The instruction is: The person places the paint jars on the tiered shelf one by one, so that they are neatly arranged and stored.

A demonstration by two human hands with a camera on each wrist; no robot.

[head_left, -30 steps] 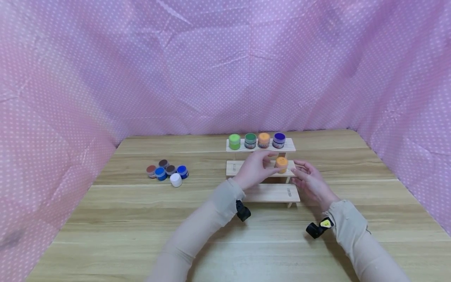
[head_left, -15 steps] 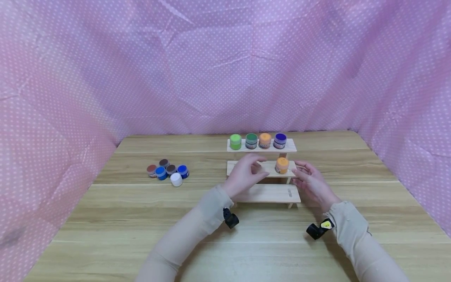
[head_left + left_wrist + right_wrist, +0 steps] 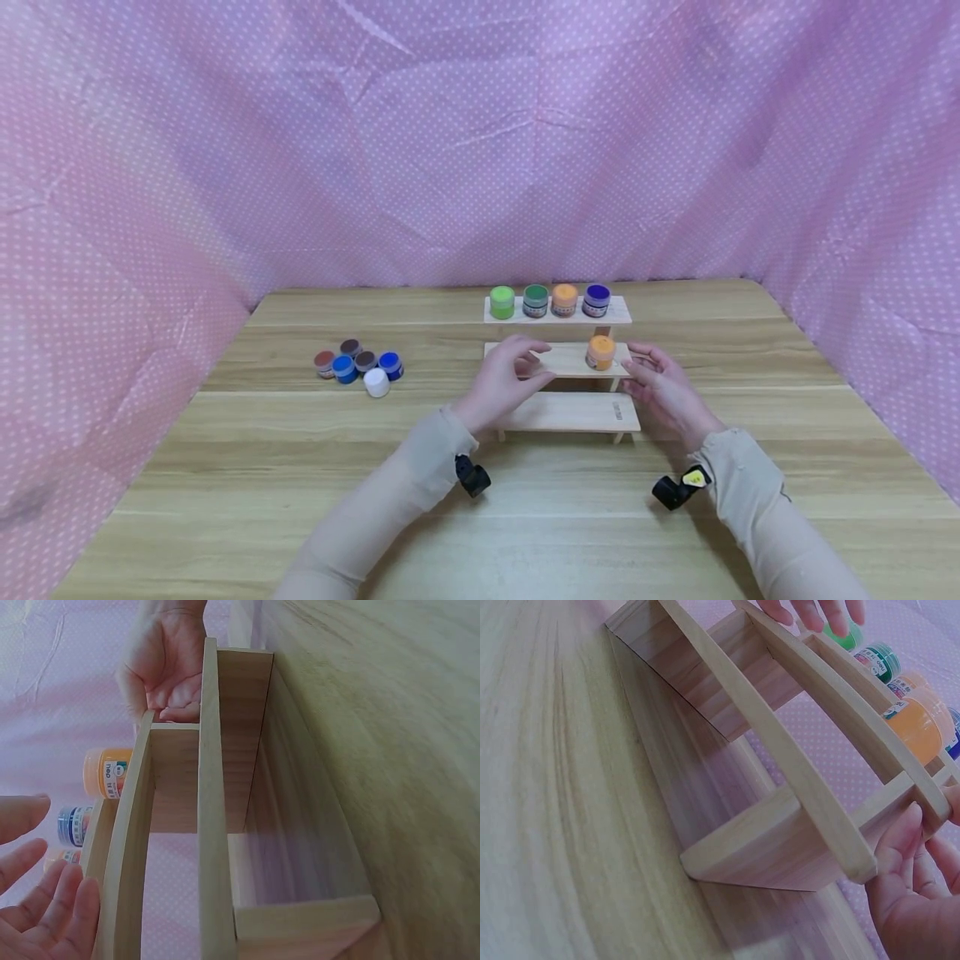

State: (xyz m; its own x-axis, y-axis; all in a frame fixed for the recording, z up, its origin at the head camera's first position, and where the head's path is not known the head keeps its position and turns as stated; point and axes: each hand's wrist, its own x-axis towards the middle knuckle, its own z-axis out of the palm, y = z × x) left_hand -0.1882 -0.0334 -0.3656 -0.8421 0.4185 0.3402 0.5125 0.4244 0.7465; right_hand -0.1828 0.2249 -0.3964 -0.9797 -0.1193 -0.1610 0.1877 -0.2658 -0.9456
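- Orange jar (image 3: 601, 353) stands upright near the right end of the middle tier (image 3: 566, 358), right of centre in the head view.
- Your left hand (image 3: 498, 385) hangs at the tier's left part, left of that jar and apart from it, thumb and fingers parted, holding nothing.
- Your right hand (image 3: 666, 393) is the nearer one, just right of the jar, gripping the right end of the wooden stand (image 3: 566, 412).
- The stand's long axis runs left to right across the frame.
- Six jars (image 3: 344, 371) sit bunched on the tabletop (image 3: 225, 475), left of centre, well apart from the stand; your left hand is closer to them.
- Four more jars (image 3: 536, 303) line the top tier, beyond your hands.
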